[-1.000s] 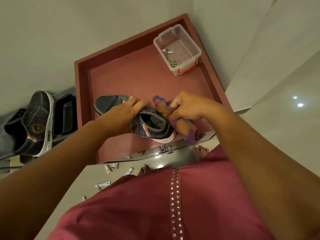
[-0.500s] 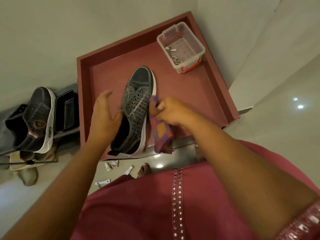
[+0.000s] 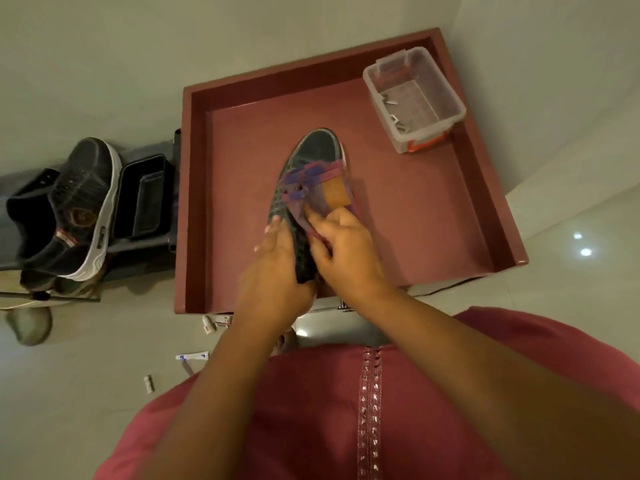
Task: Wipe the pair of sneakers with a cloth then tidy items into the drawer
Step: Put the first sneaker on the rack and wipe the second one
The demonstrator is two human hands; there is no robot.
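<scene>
Sneaker [image 3: 313, 161] held above open red drawer [image 3: 485, 188], long axis running away from body, toe far, heel end at hands. Left hand [image 3: 277, 271] wraps heel end, fingers curled round it. Right hand [image 3: 346, 251] pinches striped cloth [image 3: 322, 188], cloth draped over laces and right side, just ahead of right hand. Judgement: wipe stroke runs along axis, toward toe; right hand nearer cloth, left steadies. Second sneaker [image 3: 74, 206] on rack, well left of drawer, not yet in hand. Clear plastic box [image 3: 415, 95] in far right corner.
</scene>
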